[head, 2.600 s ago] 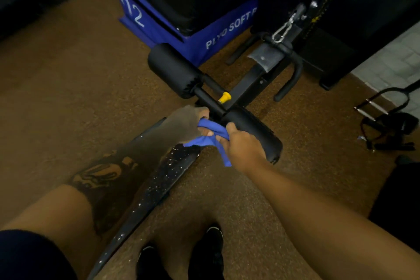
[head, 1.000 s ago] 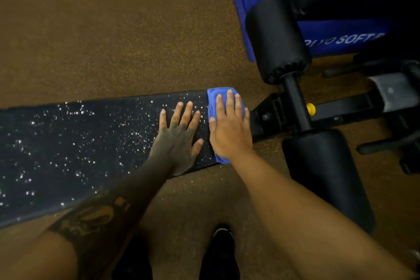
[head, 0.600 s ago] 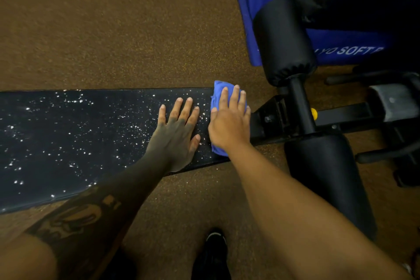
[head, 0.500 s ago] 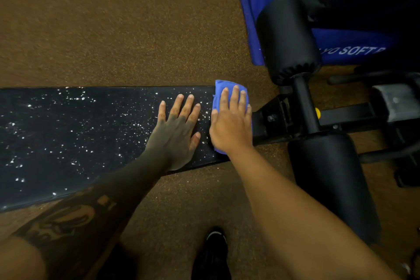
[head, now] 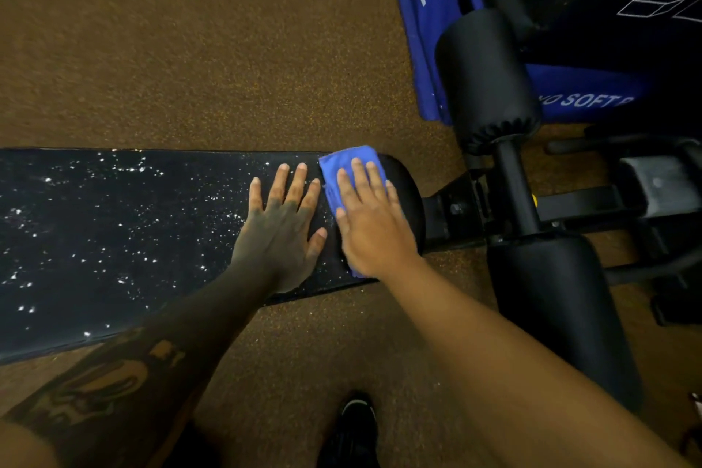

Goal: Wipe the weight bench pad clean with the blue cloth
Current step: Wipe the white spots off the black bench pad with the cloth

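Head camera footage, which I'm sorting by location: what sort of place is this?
Most likely a gym: a padded weight bench with foam leg rollers, a blue soft plyo box and speckled rubber flooring.

One head-worn view — looking steeply down, close over the bench pad (head: 114, 239).

A brown speckled floor (head: 197, 49) fills most of the view. At upper right a blue plyo box (head: 429, 23) carries white lettering, partly cut off. Two black foam roller pads (head: 488, 76) sit on a black crossbar (head: 518, 190), one far, one near. A small yellow knob (head: 534, 199) shows beside the bar. A black shoe (head: 355, 426) stands at the bottom edge.
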A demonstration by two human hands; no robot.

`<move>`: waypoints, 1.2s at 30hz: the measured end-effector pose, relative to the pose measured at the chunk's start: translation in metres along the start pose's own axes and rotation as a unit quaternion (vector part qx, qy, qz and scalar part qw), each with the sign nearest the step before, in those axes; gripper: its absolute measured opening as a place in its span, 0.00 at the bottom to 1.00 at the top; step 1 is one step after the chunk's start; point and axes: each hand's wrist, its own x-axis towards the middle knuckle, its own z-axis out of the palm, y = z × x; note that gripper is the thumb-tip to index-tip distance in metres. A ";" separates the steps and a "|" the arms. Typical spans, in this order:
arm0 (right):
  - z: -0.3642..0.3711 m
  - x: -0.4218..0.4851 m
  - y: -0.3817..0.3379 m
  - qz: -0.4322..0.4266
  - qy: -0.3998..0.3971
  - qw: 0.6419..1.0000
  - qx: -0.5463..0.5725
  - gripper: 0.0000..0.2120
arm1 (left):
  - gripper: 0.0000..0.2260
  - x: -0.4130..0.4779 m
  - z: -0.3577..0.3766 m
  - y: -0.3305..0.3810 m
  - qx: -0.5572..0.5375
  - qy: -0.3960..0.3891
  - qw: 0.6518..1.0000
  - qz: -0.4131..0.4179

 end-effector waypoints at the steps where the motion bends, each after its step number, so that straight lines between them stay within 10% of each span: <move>1: -0.001 0.007 0.007 0.009 -0.001 1.000 0.012 0.27 | 0.34 0.000 0.000 0.000 -0.004 -0.002 1.000 0.001; 5: -0.002 0.039 -0.005 0.189 0.026 0.981 0.045 0.28 | 0.33 0.000 0.000 -0.002 -0.010 0.000 1.000 0.008; 10: -0.008 0.010 0.013 -0.064 -0.009 0.998 -0.010 0.27 | 0.37 -0.008 0.000 -0.010 -0.014 0.004 1.000 0.013; 15: -0.010 0.055 0.011 0.069 -0.001 0.998 0.014 0.26 | 0.51 -0.017 0.000 -0.016 0.022 -0.033 0.999 0.027; 20: -0.003 0.024 -0.006 -0.057 -0.002 0.998 0.006 0.26 | 0.60 -0.017 -0.003 -0.014 0.032 -0.041 0.998 0.027; 25: -0.004 0.040 0.001 0.056 0.005 0.998 -0.007 0.28 | 0.65 -0.017 -0.003 -0.014 0.022 -0.045 0.998 0.027; 36: 0.002 0.002 -0.007 0.015 -0.002 1.000 0.012 0.27 | 0.68 -0.019 -0.005 -0.013 0.044 -0.046 0.997 0.032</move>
